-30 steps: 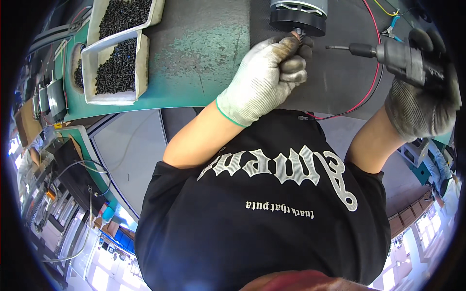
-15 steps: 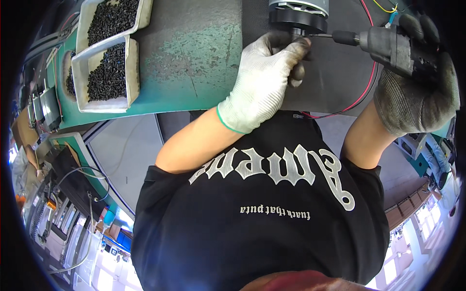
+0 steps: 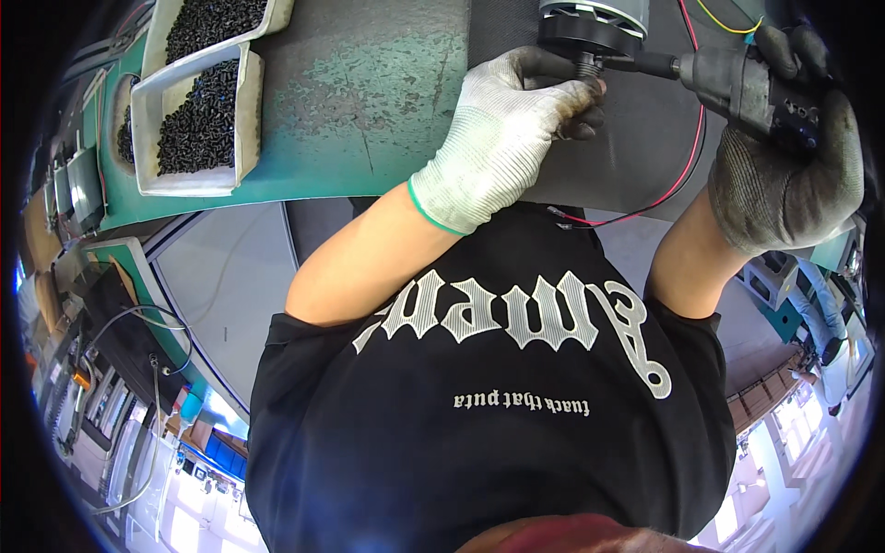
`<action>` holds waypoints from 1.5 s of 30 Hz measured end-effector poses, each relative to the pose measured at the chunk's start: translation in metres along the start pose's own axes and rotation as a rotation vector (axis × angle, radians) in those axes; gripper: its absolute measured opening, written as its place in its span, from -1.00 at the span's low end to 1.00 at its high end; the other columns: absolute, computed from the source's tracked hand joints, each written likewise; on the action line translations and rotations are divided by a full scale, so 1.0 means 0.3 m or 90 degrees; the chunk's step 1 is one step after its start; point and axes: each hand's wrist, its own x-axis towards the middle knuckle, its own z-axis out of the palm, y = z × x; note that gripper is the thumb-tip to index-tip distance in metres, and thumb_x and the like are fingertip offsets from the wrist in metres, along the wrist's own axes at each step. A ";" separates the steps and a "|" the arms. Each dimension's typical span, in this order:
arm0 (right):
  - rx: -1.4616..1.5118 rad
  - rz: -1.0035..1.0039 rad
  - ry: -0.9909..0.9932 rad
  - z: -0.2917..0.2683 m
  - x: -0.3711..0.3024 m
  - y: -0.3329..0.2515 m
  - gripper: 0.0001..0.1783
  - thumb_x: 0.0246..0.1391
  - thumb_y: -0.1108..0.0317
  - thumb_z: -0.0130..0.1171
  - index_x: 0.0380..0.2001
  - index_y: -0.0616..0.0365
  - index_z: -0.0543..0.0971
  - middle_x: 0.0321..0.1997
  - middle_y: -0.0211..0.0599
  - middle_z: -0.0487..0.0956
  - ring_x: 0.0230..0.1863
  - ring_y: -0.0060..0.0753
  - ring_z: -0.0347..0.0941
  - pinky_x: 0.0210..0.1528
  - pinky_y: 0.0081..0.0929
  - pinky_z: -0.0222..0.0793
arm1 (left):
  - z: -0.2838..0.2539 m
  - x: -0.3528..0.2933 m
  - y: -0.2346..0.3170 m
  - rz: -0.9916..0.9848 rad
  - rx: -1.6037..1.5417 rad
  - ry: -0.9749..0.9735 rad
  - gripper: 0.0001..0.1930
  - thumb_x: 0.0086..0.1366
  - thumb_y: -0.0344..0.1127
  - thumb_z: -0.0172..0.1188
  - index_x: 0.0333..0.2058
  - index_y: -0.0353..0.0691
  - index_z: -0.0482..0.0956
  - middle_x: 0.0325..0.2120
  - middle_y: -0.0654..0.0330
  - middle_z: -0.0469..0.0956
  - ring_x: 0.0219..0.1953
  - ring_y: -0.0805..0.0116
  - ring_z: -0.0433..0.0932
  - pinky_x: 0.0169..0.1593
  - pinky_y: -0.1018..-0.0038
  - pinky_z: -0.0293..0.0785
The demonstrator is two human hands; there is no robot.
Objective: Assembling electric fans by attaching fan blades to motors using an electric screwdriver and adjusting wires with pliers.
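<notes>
At the top of the view stands a silver and black motor, partly cut off by the upper edge. Its black disc faces me, with a short ridged shaft sticking out. My left hand, in a whitish glove with dirty fingertips, is closed around that shaft with thumb and fingers. My right hand, in a dark grey glove, grips a black power screwdriver. The driver points left, its bit reaching the shaft beside the disc. The contact point and any screw there are too small to make out.
Two white trays full of small black parts stand at the upper left, beside a round container of similar parts. Red and black wires loop over the dark mat to the table's front edge. A yellow wire lies at the upper right.
The motor and my left hand have shifted a little to the right. The driver's nose is now closer to the shaft, and less of its bit shows. The view has shifted slightly.
</notes>
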 end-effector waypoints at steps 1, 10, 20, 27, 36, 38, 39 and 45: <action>0.005 0.009 0.002 -0.005 -0.005 -0.014 -0.62 0.10 0.42 -0.05 -0.07 0.51 0.42 -0.02 0.16 0.43 -0.02 -0.06 0.37 0.04 -0.11 0.42 | 0.006 0.001 0.001 0.009 0.016 0.020 -0.72 0.25 -0.45 0.21 -0.10 -0.43 0.41 -0.27 0.09 0.60 -0.31 0.40 0.60 -0.20 0.50 0.56; 0.096 0.158 -0.107 0.140 -0.042 0.048 -0.64 0.14 0.42 -0.07 -0.08 0.51 0.43 -0.05 0.15 0.45 -0.04 -0.09 0.41 0.01 -0.17 0.44 | -0.003 0.009 -0.020 0.012 0.019 0.010 -0.65 0.20 -0.44 0.27 -0.11 -0.47 0.38 -0.29 0.06 0.61 -0.33 0.41 0.60 -0.21 0.53 0.56; 0.047 0.136 -0.067 0.158 -0.038 0.108 -0.66 0.18 0.45 -0.09 -0.07 0.52 0.42 -0.11 0.08 0.50 -0.13 -0.17 0.46 -0.02 -0.29 0.47 | 0.001 0.021 -0.020 0.032 0.048 0.023 -0.71 0.20 -0.42 0.28 -0.19 -0.46 0.43 -0.37 0.12 0.59 -0.38 0.46 0.58 -0.25 0.55 0.54; -0.072 0.027 -0.093 0.200 -0.050 0.084 -0.65 0.20 0.44 -0.11 -0.05 0.51 0.42 -0.11 0.05 0.52 -0.16 -0.21 0.51 -0.03 -0.34 0.49 | -0.004 0.017 -0.015 0.077 -0.014 0.022 -0.78 0.20 -0.45 0.25 -0.25 -0.45 0.46 -0.42 0.11 0.58 -0.42 0.44 0.57 -0.32 0.55 0.53; -0.341 -0.347 -0.153 0.206 -0.002 -0.090 -0.68 0.18 0.26 0.13 -0.09 0.25 0.50 -0.12 -0.05 0.56 -0.01 -0.23 0.46 0.02 -0.28 0.50 | -0.002 0.023 -0.125 -0.027 -0.325 -0.096 -0.86 0.31 -0.44 -0.01 -0.26 -0.40 0.48 -0.46 0.08 0.53 -0.53 0.34 0.52 -0.49 0.43 0.43; -0.354 -0.179 -0.149 -0.136 0.118 -0.128 -0.66 0.20 0.33 0.02 -0.08 0.39 0.48 -0.10 0.07 0.55 -0.08 -0.16 0.52 0.05 -0.24 0.49 | -0.028 0.001 -0.087 -0.025 -0.284 -0.106 -0.86 0.33 -0.44 -0.02 -0.24 -0.38 0.47 -0.45 0.09 0.52 -0.51 0.33 0.53 -0.47 0.41 0.45; -0.389 -0.018 -0.126 -0.264 0.136 -0.120 -0.62 0.21 0.39 -0.09 -0.06 0.53 0.46 -0.07 0.19 0.55 -0.14 -0.09 0.57 0.07 -0.21 0.49 | -0.025 0.000 -0.075 -0.051 -0.239 -0.133 -0.86 0.34 -0.44 -0.04 -0.22 -0.36 0.46 -0.45 0.09 0.52 -0.49 0.32 0.54 -0.45 0.40 0.47; -0.460 -0.144 0.136 -0.207 -0.011 -0.044 -0.71 0.15 0.51 0.07 -0.09 0.48 0.52 -0.11 0.02 0.59 -0.12 -0.15 0.57 -0.04 -0.32 0.54 | -0.459 -0.276 0.359 0.583 1.468 0.603 -0.84 0.07 -0.27 0.11 -0.38 -0.17 0.55 -0.57 0.04 0.50 -0.48 0.07 0.51 -0.37 0.09 0.46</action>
